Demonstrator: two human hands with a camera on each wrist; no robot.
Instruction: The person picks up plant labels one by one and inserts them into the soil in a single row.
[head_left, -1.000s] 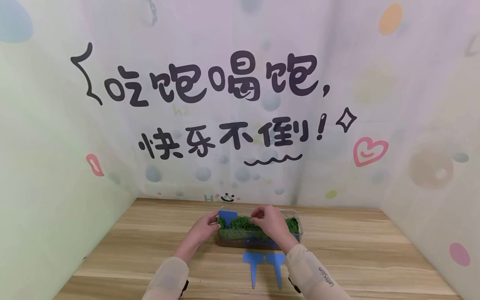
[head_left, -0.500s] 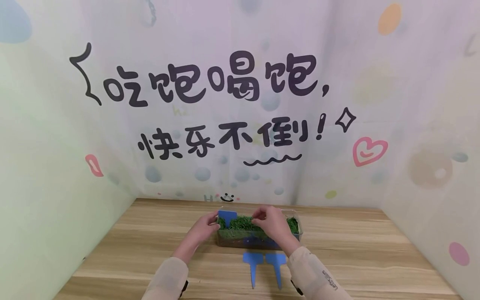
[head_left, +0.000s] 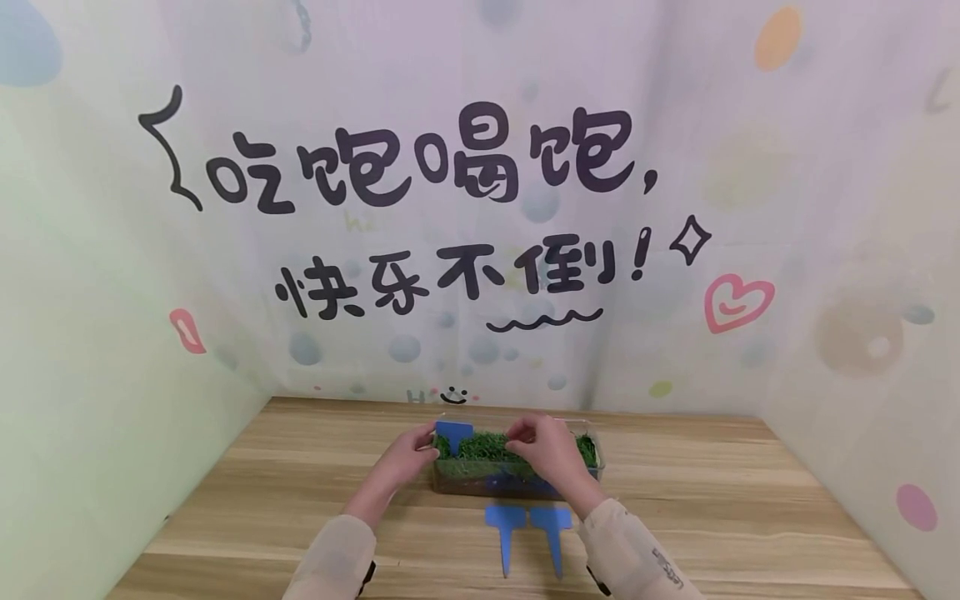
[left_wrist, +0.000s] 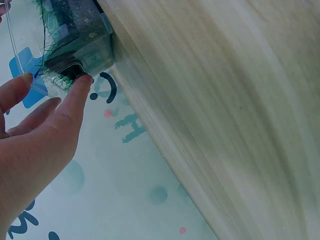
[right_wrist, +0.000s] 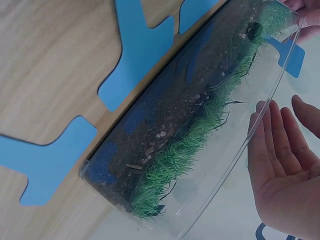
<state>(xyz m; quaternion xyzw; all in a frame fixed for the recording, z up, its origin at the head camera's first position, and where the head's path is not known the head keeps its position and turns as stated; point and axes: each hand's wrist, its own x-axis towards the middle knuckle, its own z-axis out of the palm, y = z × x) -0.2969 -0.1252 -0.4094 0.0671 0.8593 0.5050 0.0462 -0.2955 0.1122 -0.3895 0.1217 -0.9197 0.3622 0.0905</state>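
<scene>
A clear plastic planter (head_left: 513, 483) holds dark soil and green grass (head_left: 483, 446). One blue T-shaped plant label (head_left: 454, 432) stands upright in the grass at its left end. My left hand (head_left: 408, 457) rests at that end, thumb and fingertips spread against the end wall and rim, as the left wrist view shows. My right hand (head_left: 546, 446) hovers over the grass right of the middle. In the right wrist view its fingers (right_wrist: 282, 140) are extended, thumb apart, with nothing between them. Part of the grass is hidden behind this hand in the head view.
Two more blue plant labels, a left one (head_left: 505, 533) and a right one (head_left: 552, 533), lie on the wooden table (head_left: 697, 508) in front of the planter, stems toward me. Printed cloth walls (head_left: 600, 358) enclose the back and sides.
My right hand has edged very slightly to the right over the grass. My left hand, the planter and the labels stay essentially in place.
</scene>
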